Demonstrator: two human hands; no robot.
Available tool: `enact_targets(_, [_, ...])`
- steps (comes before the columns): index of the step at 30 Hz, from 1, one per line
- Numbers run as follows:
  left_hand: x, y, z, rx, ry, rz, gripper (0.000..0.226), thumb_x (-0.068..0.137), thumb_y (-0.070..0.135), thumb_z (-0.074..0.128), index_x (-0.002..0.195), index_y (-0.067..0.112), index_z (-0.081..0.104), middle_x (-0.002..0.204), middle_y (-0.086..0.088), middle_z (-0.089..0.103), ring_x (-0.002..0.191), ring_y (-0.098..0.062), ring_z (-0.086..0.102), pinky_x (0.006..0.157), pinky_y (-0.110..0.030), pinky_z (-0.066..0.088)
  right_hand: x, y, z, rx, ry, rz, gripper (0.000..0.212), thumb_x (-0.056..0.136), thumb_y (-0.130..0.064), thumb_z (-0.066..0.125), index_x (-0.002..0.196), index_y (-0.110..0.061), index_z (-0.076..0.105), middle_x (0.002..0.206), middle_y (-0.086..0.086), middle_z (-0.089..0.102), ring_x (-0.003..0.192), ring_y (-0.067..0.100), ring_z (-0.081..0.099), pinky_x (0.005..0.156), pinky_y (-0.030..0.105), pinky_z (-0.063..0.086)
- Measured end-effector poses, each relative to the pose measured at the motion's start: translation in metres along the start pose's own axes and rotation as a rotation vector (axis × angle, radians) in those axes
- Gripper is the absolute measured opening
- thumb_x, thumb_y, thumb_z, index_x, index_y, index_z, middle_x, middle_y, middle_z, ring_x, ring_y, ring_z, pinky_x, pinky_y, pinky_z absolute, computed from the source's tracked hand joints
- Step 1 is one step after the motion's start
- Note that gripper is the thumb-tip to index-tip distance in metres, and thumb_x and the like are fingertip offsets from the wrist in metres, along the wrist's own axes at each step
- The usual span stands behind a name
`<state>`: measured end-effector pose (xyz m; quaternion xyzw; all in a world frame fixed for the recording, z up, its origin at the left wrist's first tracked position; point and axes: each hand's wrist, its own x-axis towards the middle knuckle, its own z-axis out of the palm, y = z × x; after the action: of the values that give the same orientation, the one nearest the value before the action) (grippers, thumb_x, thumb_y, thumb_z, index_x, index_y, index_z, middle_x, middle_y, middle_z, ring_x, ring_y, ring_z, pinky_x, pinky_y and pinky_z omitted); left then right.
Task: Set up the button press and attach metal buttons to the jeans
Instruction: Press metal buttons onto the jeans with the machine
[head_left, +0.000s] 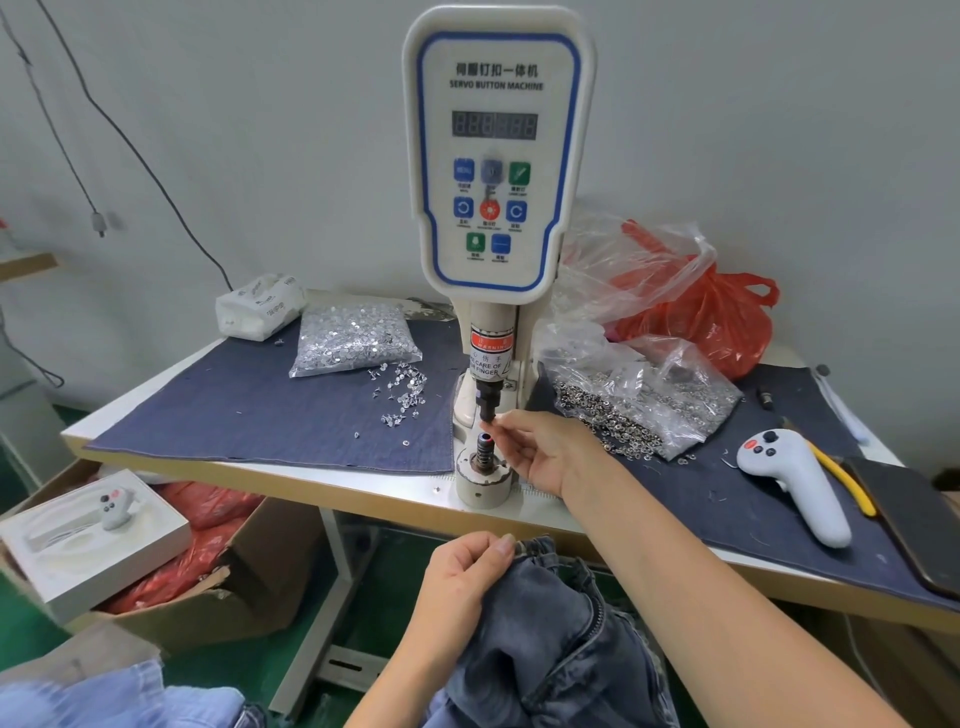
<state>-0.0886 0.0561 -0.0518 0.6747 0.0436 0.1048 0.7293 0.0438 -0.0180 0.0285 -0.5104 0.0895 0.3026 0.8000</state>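
One white servo button machine (498, 156) stands on the tabletop (322, 480), flanked by two clear plastic bags of small metal parts: one of silver tacks (353, 335) and one of dark metal buttons (644, 400). Two white handheld controllers are visible, one on the denim mat (795, 488) and one in a white box (117, 506). One red plastic bag (722, 317), one white tissue pack (260, 306) and two hands, left (462, 577) and right (545, 449), complete the count.

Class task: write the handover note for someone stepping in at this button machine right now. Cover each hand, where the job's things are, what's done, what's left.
Right hand: fingertips pinched at the upper die, apparently loading a part; the part itself is not visible.
Left hand: grip on the jeans waistband, below the table edge.
Tacks bag left of the press, buttons bag right.
Done: no attached button visible.
Left: finish loading, place waistband on lower die, press.
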Motion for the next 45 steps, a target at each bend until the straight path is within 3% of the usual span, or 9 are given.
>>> enact_targets(13, [-0.001,-0.002,-0.001,0.001,0.003,-0.016,0.036,0.078,0.038,0.061,0.053,0.015,0.047,0.057,-0.006,0.039,0.06,-0.017,0.036,0.06,-0.028,0.032,-0.008,-0.002,-0.002,0.055,-0.013,-0.028,0.003,0.085,0.011,0.056,0.082,0.011,0.057,0.059,0.02,0.066,0.046,0.018,0.066,0.045,0.02,0.054])
enact_targets(23, [-0.001,-0.002,-0.001,0.023,0.009,-0.017,0.037,0.077,0.038,0.059,0.06,0.007,0.05,0.059,-0.009,0.039,0.062,-0.019,0.036,0.065,-0.032,0.032,-0.009,-0.006,-0.002,0.076,-0.046,0.016,0.009,0.089,0.007,0.051,0.082,0.009,0.057,0.059,0.02,0.067,0.045,0.012,0.062,0.046,0.015,0.052])
enact_targets(27, [-0.001,-0.002,-0.003,-0.003,0.009,-0.011,0.042,0.081,0.039,0.064,0.058,0.009,0.047,0.061,-0.01,0.037,0.062,-0.019,0.034,0.063,-0.031,0.031,-0.008,-0.006,-0.005,0.087,-0.069,0.017,0.01,0.092,0.006,0.046,0.087,0.009,0.054,0.06,0.019,0.067,0.056,0.01,0.056,0.045,0.012,0.049])
enact_targets(30, [0.001,-0.001,-0.004,-0.026,0.005,-0.007,0.042,0.083,0.037,0.067,0.057,0.011,0.047,0.06,-0.008,0.035,0.062,-0.018,0.033,0.059,-0.028,0.028,-0.012,-0.006,-0.007,0.058,-0.077,-0.051,0.006,0.091,0.006,0.049,0.095,0.005,0.052,0.067,0.02,0.069,0.054,0.015,0.063,0.048,0.017,0.053])
enact_targets(32, [0.003,-0.001,-0.006,-0.007,-0.01,0.001,0.038,0.082,0.036,0.063,0.053,0.018,0.047,0.056,-0.002,0.037,0.059,-0.014,0.034,0.058,-0.026,0.03,-0.016,-0.005,-0.013,-0.063,0.03,-0.16,0.017,0.088,0.008,0.054,0.103,0.001,0.053,0.078,0.021,0.069,0.056,0.019,0.065,0.049,0.022,0.055])
enact_targets(35, [0.007,0.0,-0.008,0.03,-0.035,0.017,0.037,0.081,0.038,0.061,0.056,0.011,0.053,0.06,-0.004,0.046,0.064,-0.016,0.042,0.064,-0.029,0.036,-0.027,0.002,-0.031,-0.248,0.174,-0.416,0.02,0.085,0.008,0.057,0.101,-0.004,0.055,0.07,0.012,0.071,0.049,0.015,0.061,0.049,0.021,0.053])
enact_targets(37, [0.013,0.003,-0.009,0.072,-0.045,0.04,0.04,0.085,0.036,0.065,0.062,0.005,0.057,0.064,-0.005,0.05,0.068,-0.017,0.044,0.067,-0.033,0.037,-0.033,0.014,-0.044,-0.441,-0.034,-0.495,0.012,0.087,0.004,0.058,0.095,-0.004,0.059,0.07,0.01,0.072,0.054,0.015,0.062,0.055,0.023,0.054])
enact_targets(40, [0.025,0.011,-0.009,0.22,-0.042,0.1,0.033,0.091,0.023,0.062,0.058,0.021,0.059,0.06,0.004,0.051,0.063,-0.011,0.043,0.064,-0.029,0.036,-0.035,0.03,-0.057,-0.778,-0.36,-0.435,0.008,0.089,-0.012,0.06,0.089,-0.01,0.068,0.082,0.005,0.07,0.076,0.012,0.062,0.073,0.023,0.051])
enact_targets(45, [0.039,0.023,-0.01,0.429,-0.004,0.188,0.025,0.09,0.017,0.062,0.065,0.02,0.06,0.061,0.009,0.054,0.06,-0.003,0.046,0.061,-0.023,0.038,-0.027,0.016,-0.064,-0.982,-0.478,-0.328,0.009,0.092,-0.016,0.058,0.089,-0.017,0.066,0.076,-0.012,0.066,0.072,-0.003,0.057,0.067,0.012,0.043])
